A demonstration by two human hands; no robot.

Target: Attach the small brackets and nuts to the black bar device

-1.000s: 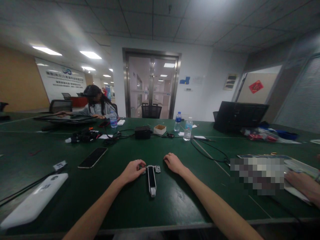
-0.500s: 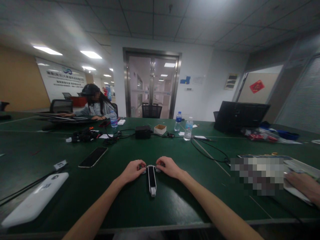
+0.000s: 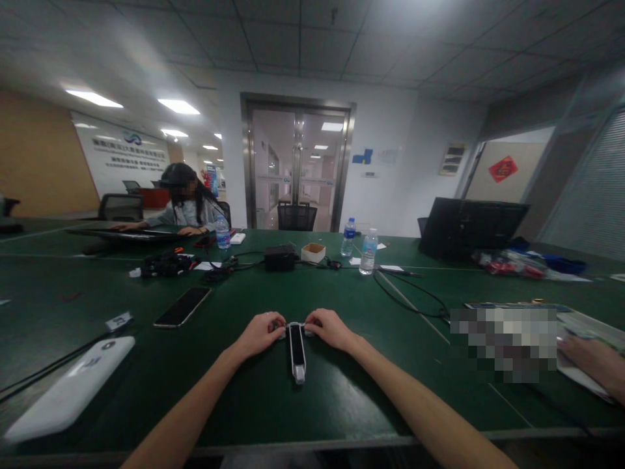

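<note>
A narrow black-and-silver device (image 3: 295, 352) lies lengthwise on the green table (image 3: 312, 404) just in front of me. Small metal parts stick out on both sides of its far end. My left hand (image 3: 260, 333) is curled with its fingertips pinched on the left part. My right hand (image 3: 331, 327) is curled the same way on the right part. Both forearms rest on the table.
A dark phone (image 3: 182, 307) and a white oblong case (image 3: 68, 389) lie to my left, with cables beyond. Two water bottles (image 3: 367, 251), a small cardboard box (image 3: 313, 253) and a black box (image 3: 278, 258) stand mid-table. A person sits far left. Another person's hand (image 3: 593, 365) rests at the right.
My right hand moved left from the bare table to the right side of the device's far end and closed on it. My left hand stayed put.
</note>
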